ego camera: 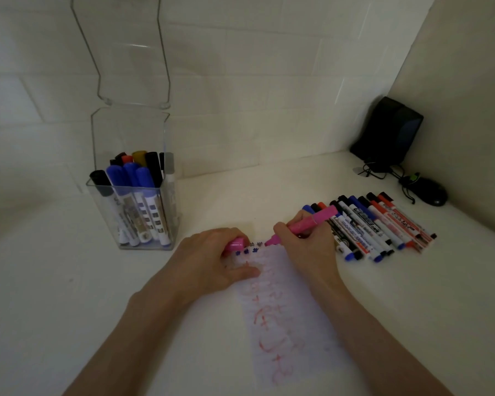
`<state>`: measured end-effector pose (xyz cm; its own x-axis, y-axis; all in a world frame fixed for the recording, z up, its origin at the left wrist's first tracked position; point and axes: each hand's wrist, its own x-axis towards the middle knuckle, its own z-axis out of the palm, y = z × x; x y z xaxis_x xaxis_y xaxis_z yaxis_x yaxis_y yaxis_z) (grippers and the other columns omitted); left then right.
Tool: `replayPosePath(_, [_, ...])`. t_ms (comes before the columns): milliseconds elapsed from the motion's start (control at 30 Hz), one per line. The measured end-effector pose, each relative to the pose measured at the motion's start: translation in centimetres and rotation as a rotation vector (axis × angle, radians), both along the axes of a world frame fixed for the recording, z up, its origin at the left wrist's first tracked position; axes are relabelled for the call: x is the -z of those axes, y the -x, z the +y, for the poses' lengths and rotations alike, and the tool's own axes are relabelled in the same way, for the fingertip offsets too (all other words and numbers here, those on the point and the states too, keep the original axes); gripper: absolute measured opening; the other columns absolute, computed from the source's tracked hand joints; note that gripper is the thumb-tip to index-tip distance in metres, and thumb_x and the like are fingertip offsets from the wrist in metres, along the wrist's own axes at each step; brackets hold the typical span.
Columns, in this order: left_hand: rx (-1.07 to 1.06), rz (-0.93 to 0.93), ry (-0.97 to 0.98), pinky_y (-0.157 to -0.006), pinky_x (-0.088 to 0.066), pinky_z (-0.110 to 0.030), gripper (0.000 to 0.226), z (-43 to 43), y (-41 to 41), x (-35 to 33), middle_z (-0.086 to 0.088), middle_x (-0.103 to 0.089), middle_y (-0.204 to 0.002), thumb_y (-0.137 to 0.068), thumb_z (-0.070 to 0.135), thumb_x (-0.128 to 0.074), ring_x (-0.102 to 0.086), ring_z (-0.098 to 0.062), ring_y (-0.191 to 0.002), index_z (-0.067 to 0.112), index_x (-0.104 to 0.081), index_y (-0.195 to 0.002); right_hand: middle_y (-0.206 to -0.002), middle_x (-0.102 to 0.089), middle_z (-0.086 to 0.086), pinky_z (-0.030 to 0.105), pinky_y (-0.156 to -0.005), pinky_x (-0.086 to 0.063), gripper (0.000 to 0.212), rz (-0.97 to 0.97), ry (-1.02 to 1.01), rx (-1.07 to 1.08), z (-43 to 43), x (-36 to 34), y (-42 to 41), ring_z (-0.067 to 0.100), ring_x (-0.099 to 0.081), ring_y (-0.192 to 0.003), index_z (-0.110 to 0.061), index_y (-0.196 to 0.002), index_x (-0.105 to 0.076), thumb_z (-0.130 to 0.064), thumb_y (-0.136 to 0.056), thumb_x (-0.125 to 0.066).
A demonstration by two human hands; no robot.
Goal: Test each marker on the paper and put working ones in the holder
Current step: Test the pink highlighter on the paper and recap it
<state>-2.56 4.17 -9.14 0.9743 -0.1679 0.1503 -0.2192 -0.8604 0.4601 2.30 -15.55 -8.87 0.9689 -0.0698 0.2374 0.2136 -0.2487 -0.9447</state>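
Observation:
My right hand (306,247) grips an uncapped pink marker (312,221), its tip touching the top edge of the paper (283,324). The paper lies in front of me and bears red scribbles and small blue marks near the top. Its pink cap (235,244) sits in my left hand (212,261), whose thumb presses on the paper's left side. A clear plastic holder (132,195) with its lid raised stands at the left with several blue, black and other markers upright inside. Several capped markers (377,224) lie in a row just right of my right hand.
A black speaker (389,132) stands in the far right corner by the wall. A black computer mouse (429,192) with tangled cable lies in front of it. White walls close the table at the back and the right.

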Motion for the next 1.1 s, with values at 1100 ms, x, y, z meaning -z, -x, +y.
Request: replayPosePath(1100, [-0.017, 0.004, -0.030, -0.087, -0.051, -0.030, 0.058, -0.32, 0.10, -0.16, 0.023, -0.064, -0.106, -0.070, 0.082, -0.061, -0.057, 0.000, -0.096, 0.048, -0.057, -0.116, -0.052, -0.045, 0.002, 0.029, -0.056, -0.043, 0.032, -0.014, 0.028, -0.030, 0.13, -0.21, 0.30, 0.011, -0.043, -0.052, -0.006, -0.062, -0.046, -0.003, -0.077, -0.074])
